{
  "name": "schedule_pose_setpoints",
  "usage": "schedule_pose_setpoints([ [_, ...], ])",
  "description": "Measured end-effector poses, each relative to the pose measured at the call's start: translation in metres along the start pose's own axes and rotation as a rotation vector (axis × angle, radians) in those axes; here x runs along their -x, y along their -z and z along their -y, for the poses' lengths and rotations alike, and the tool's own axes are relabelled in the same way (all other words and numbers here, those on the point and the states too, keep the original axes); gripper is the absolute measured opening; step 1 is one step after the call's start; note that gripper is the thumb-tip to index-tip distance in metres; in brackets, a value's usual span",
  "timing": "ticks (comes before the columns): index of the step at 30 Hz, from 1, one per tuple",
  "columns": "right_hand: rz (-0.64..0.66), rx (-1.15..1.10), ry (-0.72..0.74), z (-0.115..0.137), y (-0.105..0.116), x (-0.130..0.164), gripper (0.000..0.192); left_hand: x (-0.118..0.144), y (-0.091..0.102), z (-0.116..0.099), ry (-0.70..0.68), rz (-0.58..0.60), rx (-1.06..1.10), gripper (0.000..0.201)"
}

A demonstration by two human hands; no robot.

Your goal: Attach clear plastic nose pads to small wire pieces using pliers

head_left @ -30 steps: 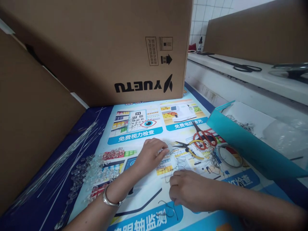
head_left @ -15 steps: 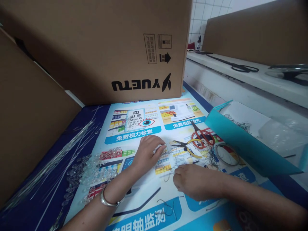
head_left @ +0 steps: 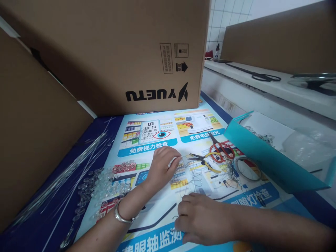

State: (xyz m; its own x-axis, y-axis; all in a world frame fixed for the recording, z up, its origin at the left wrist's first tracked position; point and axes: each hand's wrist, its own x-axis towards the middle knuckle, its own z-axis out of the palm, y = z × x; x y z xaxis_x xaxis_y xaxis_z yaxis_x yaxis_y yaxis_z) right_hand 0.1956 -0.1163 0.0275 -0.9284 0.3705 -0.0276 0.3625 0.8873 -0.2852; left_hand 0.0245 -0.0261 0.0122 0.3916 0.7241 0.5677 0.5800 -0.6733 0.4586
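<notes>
My left hand [head_left: 162, 164], with a silver bangle [head_left: 121, 214] on the wrist, pinches a small clear piece at its fingertips above a tangle of thin dark wire [head_left: 193, 176] on a printed poster [head_left: 147, 148]. My right hand [head_left: 202, 218] lies lower on the poster with fingers curled, and it seems to pinch a thin wire; the grip is hard to make out. Just right of my left fingertips lie yellow-handled pliers [head_left: 207, 161] and red-handled scissors [head_left: 223, 148].
A pile of clear beads [head_left: 105, 183] and long clear rods [head_left: 65, 175] lie to the left. A big cardboard box [head_left: 126, 52] stands behind, another cardboard sheet [head_left: 31, 122] at left. A teal tray [head_left: 265, 157] sits at right beside a wire ring [head_left: 248, 169].
My right hand has moved down and left toward me along the poster. My left hand stays at the same spot with the clear piece.
</notes>
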Motion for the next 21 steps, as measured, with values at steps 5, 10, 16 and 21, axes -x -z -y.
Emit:
schedule_pose_setpoints([
  [5, 0.002, 0.029, -0.060, -0.006, -0.002, 0.000, 0.022, 0.001, 0.000, -0.001, 0.005, 0.002, 0.004, 0.010],
  [10, 0.033, 0.012, -0.161, -0.018, 0.007, 0.007, 0.023, -0.001, 0.005, -0.005, 0.015, 0.021, 0.017, 0.010],
  [16, 0.082, -0.022, -0.166, -0.030, 0.022, 0.017, 0.026, -0.012, 0.042, -0.029, -0.043, 0.433, 0.013, 0.010],
  [21, 0.104, 0.021, -0.157, -0.039, 0.031, 0.024, 0.018, -0.009, 0.053, -0.056, -0.142, 0.809, -0.101, 0.013],
])
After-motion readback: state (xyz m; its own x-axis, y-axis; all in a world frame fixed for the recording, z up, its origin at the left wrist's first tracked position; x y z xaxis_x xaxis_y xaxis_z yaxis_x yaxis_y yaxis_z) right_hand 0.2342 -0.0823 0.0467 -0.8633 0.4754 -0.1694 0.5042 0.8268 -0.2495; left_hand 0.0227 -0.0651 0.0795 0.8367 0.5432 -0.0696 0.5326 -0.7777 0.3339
